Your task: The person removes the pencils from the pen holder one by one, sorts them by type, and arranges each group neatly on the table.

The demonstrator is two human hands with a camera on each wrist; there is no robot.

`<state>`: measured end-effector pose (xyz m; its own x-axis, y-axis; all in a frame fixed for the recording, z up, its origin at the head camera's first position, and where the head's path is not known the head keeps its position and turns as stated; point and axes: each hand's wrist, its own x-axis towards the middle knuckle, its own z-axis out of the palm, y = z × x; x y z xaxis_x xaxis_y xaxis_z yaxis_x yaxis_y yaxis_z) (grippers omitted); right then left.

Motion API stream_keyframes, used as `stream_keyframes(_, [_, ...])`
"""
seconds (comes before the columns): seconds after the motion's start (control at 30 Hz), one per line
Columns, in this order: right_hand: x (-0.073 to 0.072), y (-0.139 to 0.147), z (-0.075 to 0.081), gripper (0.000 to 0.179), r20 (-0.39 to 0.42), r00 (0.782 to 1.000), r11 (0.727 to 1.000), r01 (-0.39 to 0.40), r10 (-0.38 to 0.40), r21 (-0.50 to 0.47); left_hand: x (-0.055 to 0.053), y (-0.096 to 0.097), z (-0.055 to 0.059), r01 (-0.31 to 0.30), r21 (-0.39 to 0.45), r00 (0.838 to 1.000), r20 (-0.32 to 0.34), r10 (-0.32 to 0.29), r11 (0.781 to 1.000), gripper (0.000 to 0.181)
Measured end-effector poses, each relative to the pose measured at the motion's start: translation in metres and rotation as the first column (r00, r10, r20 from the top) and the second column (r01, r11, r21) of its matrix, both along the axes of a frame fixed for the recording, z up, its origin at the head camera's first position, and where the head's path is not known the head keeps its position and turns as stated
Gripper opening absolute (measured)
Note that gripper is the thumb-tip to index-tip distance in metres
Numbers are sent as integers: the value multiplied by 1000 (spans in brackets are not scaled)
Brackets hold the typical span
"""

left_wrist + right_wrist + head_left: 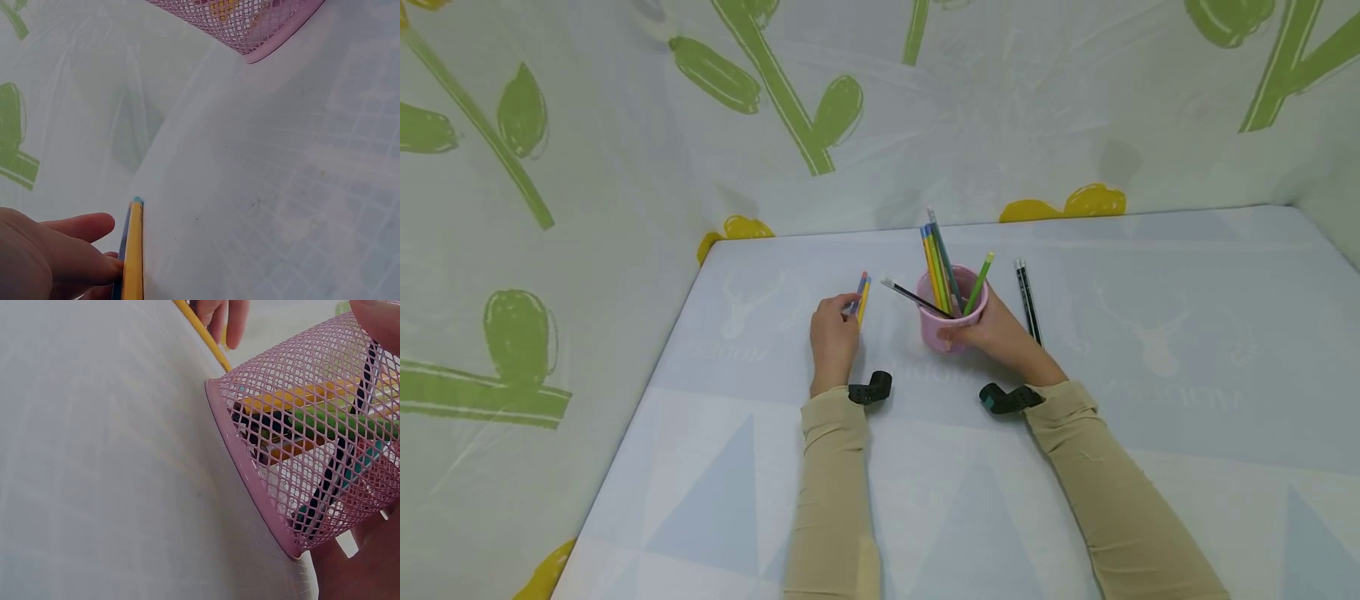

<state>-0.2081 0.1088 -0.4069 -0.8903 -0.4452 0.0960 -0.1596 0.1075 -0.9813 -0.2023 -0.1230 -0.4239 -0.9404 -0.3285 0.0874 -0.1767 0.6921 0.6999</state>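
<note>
My right hand (1002,336) grips a pink mesh pencil cup (931,335) round its right side, the thumb across the front. Several pencils stand in the cup: yellow, blue and dark ones, a green pencil (979,283) leaning right, and a black pencil (916,298) leaning far out to the left. To the left of the cup, my left hand (832,340) pinches a yellow pencil (133,262) and a blue pencil (855,302) lying side by side, close over the table. In the right wrist view the cup's base rim (232,440) is at the tabletop.
Two black pencils (1029,302) lie side by side to the right of the cup, beyond my right wrist. A pale patterned cloth covers the table (1157,400). White sheeting (1000,133) with green leaf prints rises behind the far edge and at the left.
</note>
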Motion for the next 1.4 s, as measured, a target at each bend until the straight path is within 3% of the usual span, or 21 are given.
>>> stream_keyframes(0.27, [-11,2,-20,86,-38,999,1000,-2,1,-14,-2,1,0,-4,20,1000,1,4,1000,26])
stream_keyframes(0.43, [-8,2,-16,87,-25,1000,1000,-4,4,-6,-1,3,3,-7,42,1000,-3,7,999,26])
stream_keyframes(0.53, [-3,1,-6,87,-16,1000,1000,-2,2,-7,-1,4,6,11,44,998,-66,-8,999,26])
stream_keyframes(0.63, [1,0,1,86,-12,1000,1000,-4,4,-1,-1,5,9,29,97,988,-154,-14,995,24])
stream_keyframes(0.73, [2,0,5,86,-7,1000,1000,-5,5,15,-1,6,12,50,182,975,-222,-8,982,22])
stream_keyframes(0.87, [3,0,5,85,-5,1000,1000,-1,2,19,-1,9,15,92,265,964,-266,-19,960,21])
stream_keyframes(1.03, [1,1,2,86,-14,1000,1000,-8,8,3,0,11,15,183,320,956,-279,-92,929,21])
stream_keyframes(1.07, [0,1,1,87,-14,1000,1000,-11,11,-3,0,11,15,213,337,954,-276,-121,917,22])
stream_keyframes(1.1, [-1,1,-1,87,-13,1000,1000,-13,13,-4,1,12,16,259,375,947,-279,-158,890,22])
stream_keyframes(1.17, [-4,1,-6,88,-12,1000,1000,-11,11,-7,3,13,19,357,448,926,-281,-250,820,25])
stream_keyframes(1.23, [-7,2,-12,88,-16,1000,1000,-3,3,-5,6,14,25,456,513,889,-294,-351,727,30])
stream_keyframes(1.3, [-11,2,-18,88,-23,1000,1000,2,-2,-6,10,15,30,538,562,840,-302,-450,628,37])
stream_keyframes(1.4, [-13,2,-23,87,-23,1000,1000,4,-4,-1,15,18,35,604,583,780,-291,-555,543,45])
